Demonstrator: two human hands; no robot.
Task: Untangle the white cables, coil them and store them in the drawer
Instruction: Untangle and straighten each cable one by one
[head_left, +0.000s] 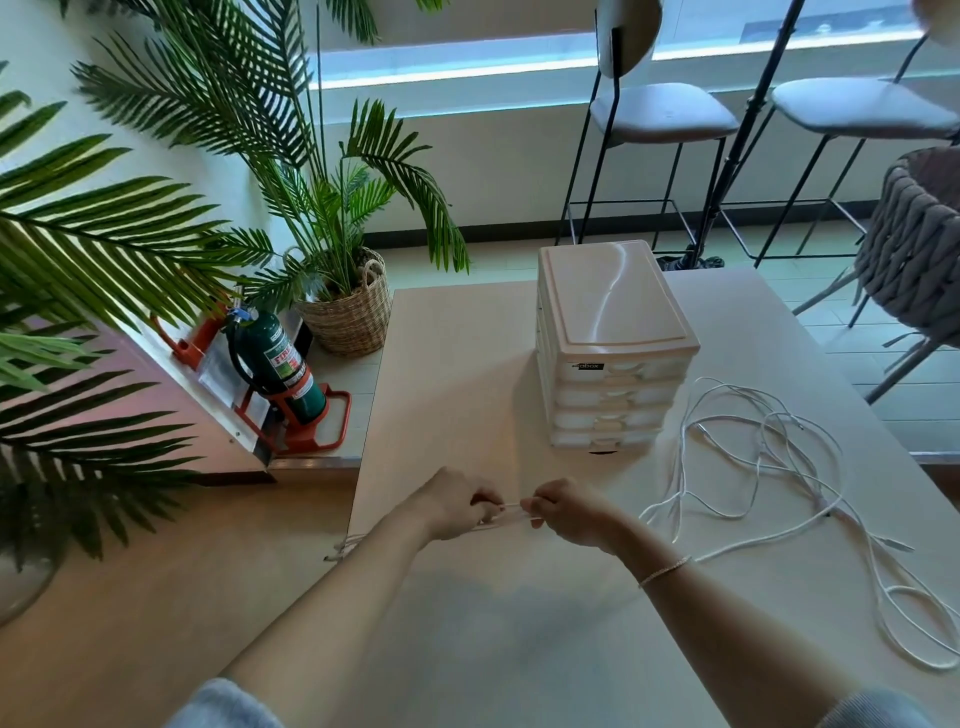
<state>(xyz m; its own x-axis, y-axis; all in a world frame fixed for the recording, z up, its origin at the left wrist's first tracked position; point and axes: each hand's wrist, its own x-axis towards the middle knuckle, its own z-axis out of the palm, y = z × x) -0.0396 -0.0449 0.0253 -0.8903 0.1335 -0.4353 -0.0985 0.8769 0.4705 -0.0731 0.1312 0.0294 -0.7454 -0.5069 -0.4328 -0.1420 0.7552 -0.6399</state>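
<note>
White and thin, the cables (769, 467) lie in a loose tangle on the right part of the pale wooden table (452, 364), with many loops that cross each other, and one long loop reaches down to the right edge of the head view. A separate short length of white cable (506, 512) is stretched between the two hands near the front middle of the table; it shows as a few parallel strands, so it seems folded on itself, and its end hangs over the left table edge. The left hand (452, 506) comes in from the lower left with the forearm bare and the fingers curled, pinching the strands at their left side. The right hand (569, 512) comes in from the lower right, a thin bracelet (665, 570) on the wrist, and its fingers are curled too and pinch the strands at the right side. The two hands are close together, with only the short taut piece between them. The tangle is to the right of the right hand, apart from it. Behind the hands stands a white plastic drawer unit (613, 332) with all drawers closed; the tangle begins just beside its right side.
</note>
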